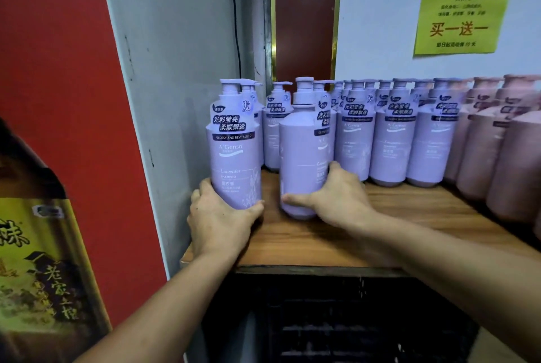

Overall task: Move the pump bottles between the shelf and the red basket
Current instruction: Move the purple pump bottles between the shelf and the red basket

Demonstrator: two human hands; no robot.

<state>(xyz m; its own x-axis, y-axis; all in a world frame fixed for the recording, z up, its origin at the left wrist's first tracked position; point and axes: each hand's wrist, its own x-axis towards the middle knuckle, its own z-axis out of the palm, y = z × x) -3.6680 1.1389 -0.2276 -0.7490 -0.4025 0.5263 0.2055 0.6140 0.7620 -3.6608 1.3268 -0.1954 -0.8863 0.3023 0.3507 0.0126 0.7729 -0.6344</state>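
Two lavender pump bottles stand at the front of the wooden shelf point(336, 234). My left hand point(218, 216) grips the base of the left bottle point(235, 143), whose label faces me. My right hand point(336, 197) wraps round the lower part of the right bottle point(301, 152), which is turned so its label points right. Both bottles are upright, at or just above the shelf board. Behind them stands a row of several more lavender pump bottles point(392, 134). No red basket is in view.
Pink pump bottles point(497, 155) fill the shelf's right side. A grey wall panel point(181, 70) closes the shelf on the left, with a red wall beyond. A yellow sign point(459, 20) hangs on the back wall. A printed carton point(38, 260) sits at lower left.
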